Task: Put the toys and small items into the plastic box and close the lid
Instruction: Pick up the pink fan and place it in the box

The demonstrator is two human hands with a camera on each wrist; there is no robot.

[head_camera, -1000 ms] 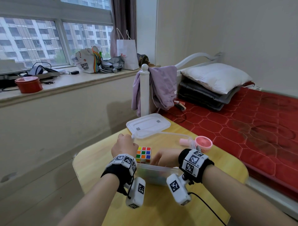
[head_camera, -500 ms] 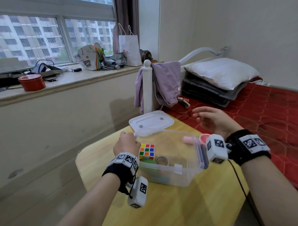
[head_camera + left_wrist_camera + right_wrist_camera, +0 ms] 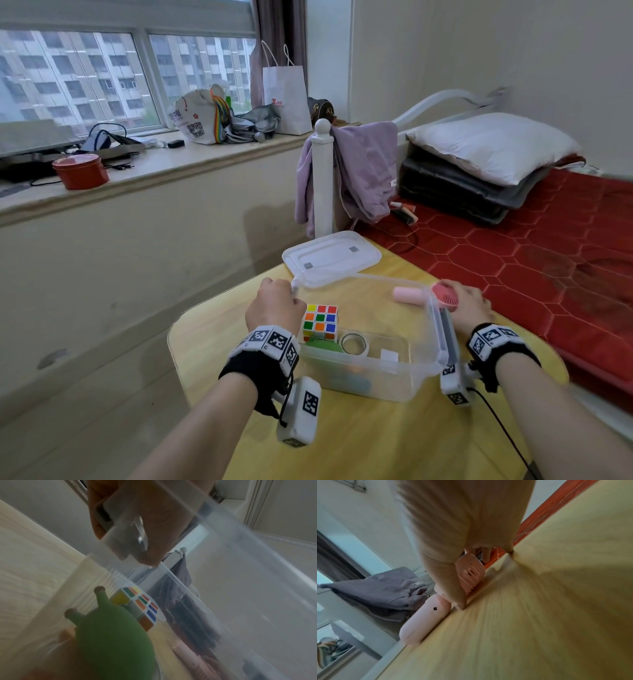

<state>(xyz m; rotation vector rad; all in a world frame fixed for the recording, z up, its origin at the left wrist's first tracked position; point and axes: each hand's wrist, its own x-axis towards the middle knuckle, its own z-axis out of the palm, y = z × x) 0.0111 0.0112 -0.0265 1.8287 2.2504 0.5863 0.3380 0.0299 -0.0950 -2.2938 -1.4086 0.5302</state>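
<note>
A clear plastic box stands open on the yellow table. Inside it lie a colour cube, a green toy and a tape roll. My left hand grips the box's left rim, fingers curled over its edge flap. Through the wall, the left wrist view shows the green toy and the cube. A pink hand fan lies on the table to the right of the box. My right hand grips the fan's round head, thumb in front and fingers behind.
The box's lid lies flat on the table just behind the box. A bed with a red cover runs along the table's right side. A white bedpost with a purple garment stands behind the lid. Floor lies to the left.
My right hand came out of the box, swung right over it and dropped onto the pink fan. My left hand stayed on the box's left rim.
</note>
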